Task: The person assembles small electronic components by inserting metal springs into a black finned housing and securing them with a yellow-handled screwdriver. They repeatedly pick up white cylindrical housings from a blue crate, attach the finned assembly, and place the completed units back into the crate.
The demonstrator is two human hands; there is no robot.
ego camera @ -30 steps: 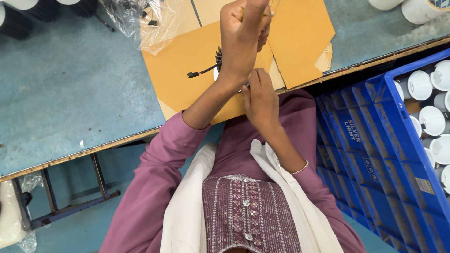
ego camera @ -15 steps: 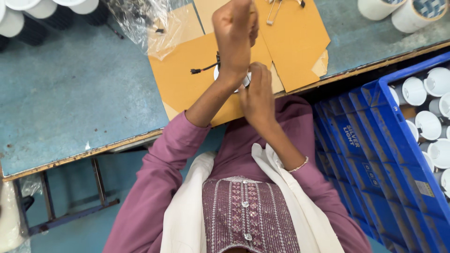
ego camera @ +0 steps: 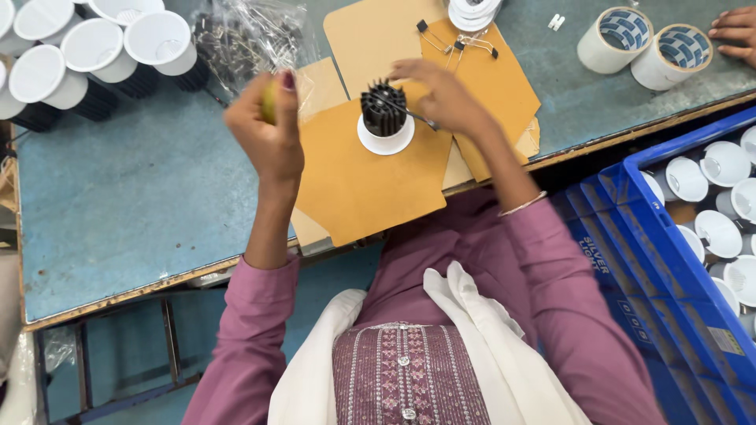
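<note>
A: Head view. What do the two hands hold?

B: The left hand (ego camera: 268, 134), raised at about 10 o'clock from the lamp body, is closed around a small yellow-green object (ego camera: 270, 102); what it is cannot be told. The right hand (ego camera: 445, 98) is closed on a thin wire clip (ego camera: 409, 112) and rests just at 3 o'clock of the black finned lamp body (ego camera: 383, 110). The lamp body stands upright on its white round rim (ego camera: 386, 142), on the brown card sheets (ego camera: 362, 181) near the desk (ego camera: 118, 212) front edge.

A: What could go wrong from here?

B: As a judgement: the lamp body is steadied by one hand only, from the side, so a sideways push with the clip could tip it or slide it on the smooth card. The thin clip could also spring out of the fingers. The card overhangs the desk edge at 6 o'clock, so a dragged sheet could carry the lamp body off.

A: And the containers?

B: The blue crate (ego camera: 630, 260), at 4 o'clock, holds rows of white lamp cups (ego camera: 724, 161). A clear plastic bag (ego camera: 244, 43) at 11 o'clock holds small dark metal parts, too fine to name. More white cups (ego camera: 94, 43) stand loose at the far left, not in any container. Two tape rolls (ego camera: 646, 43) sit at 2 o'clock, with another person's hand (ego camera: 736, 27) beside them.
</note>
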